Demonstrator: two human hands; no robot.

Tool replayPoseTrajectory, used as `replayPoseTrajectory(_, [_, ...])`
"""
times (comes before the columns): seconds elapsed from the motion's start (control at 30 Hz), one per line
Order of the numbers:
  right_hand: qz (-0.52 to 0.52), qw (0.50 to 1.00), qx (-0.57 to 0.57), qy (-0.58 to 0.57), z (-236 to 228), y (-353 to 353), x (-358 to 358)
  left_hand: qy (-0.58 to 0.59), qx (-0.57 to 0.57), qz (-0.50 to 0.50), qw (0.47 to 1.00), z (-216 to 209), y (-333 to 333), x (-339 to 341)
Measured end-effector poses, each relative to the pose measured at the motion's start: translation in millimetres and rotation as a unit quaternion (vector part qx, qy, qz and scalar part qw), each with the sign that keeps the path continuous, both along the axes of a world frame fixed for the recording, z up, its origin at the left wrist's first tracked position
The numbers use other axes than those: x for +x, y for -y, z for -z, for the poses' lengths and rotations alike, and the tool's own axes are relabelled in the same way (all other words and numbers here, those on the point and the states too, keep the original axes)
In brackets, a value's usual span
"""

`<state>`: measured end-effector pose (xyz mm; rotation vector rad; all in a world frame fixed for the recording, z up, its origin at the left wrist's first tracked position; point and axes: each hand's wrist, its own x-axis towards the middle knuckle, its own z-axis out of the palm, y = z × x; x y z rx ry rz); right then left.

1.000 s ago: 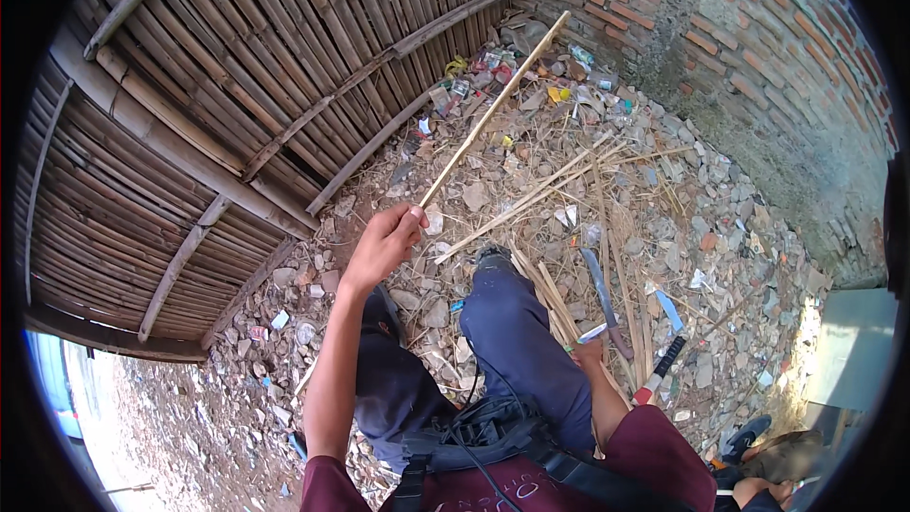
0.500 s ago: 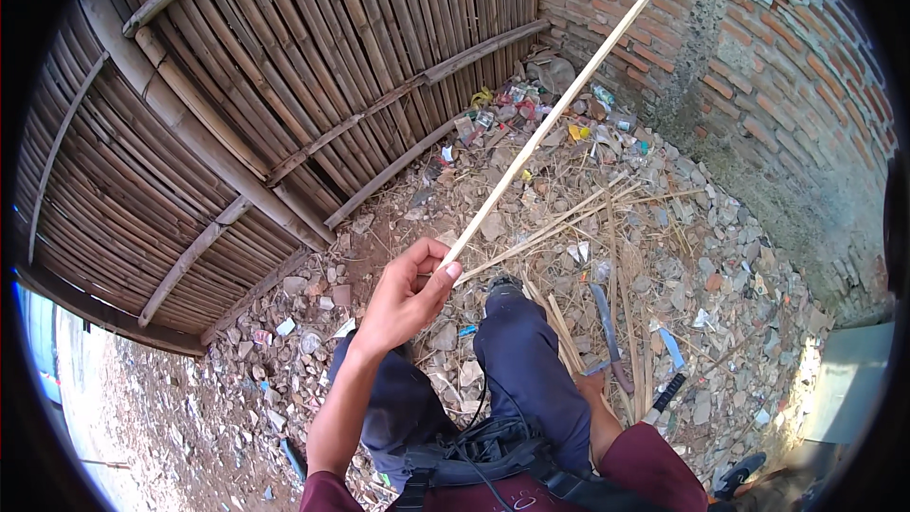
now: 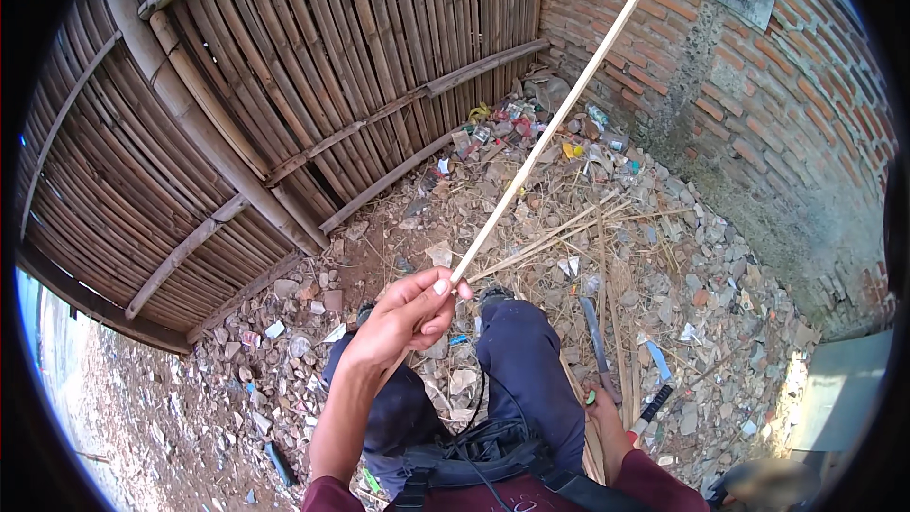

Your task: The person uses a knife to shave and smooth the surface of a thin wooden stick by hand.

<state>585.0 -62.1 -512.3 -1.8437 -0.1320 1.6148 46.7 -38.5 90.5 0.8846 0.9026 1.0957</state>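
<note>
My left hand [image 3: 403, 318] is closed on a long, pale bamboo strip [image 3: 555, 123], pinching its lower end between thumb and fingers. The strip slants up and away to the right, its far tip in front of the brick wall. Low on the right, beside my knee, my right hand [image 3: 607, 408] is partly hidden by my leg. Its fingers look curled, with a small green bit showing at them; what they hold I cannot make out. Close by that hand lies a machete [image 3: 597, 337] with a dark blade. Its handle end is near my fingers.
A bamboo-slat wall [image 3: 370, 38] stands on the left, a brick wall [image 3: 758, 114] on the right. Loose bamboo strips [image 3: 621, 322], a blue flat piece [image 3: 657, 357] and a black-grip handle [image 3: 655, 404] lie on rubble ground [image 3: 739, 322]. Litter [image 3: 521, 123] fills the corner.
My left wrist has turned, so the back of the hand shows more and the strip's tip sits higher. My right hand has shifted slightly lower, closer to the machete handle. The view has tilted a little.
</note>
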Motion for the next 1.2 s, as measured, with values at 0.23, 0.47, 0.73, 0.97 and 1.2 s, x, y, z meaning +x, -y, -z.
replayPoseTrajectory(0.23, [-0.075, 0.859, 0.222, 0.456, -73, -23, -1, 0.091, -0.026, 0.043, 0.995, 11, 23, -12])
replayPoseTrajectory(0.47, [-0.131, 0.799, 0.486, 0.328, -385, -146, -156, -0.141, 0.034, -0.084, 0.986, 10, 28, -8])
replayPoseTrajectory(0.73, [-0.268, 0.539, 0.748, 0.28, -570, -151, -323, -0.245, 0.096, -0.201, 0.944, 36, 31, -4])
replayPoseTrajectory(0.97, [-0.39, 0.472, 0.739, 0.28, -574, -166, -386, -0.316, 0.135, -0.239, 0.908, 36, 35, 1])
replayPoseTrajectory(1.2, [-0.405, 0.433, 0.719, 0.363, -561, -186, -413, -0.344, 0.139, -0.277, 0.887, 47, 4, -9])
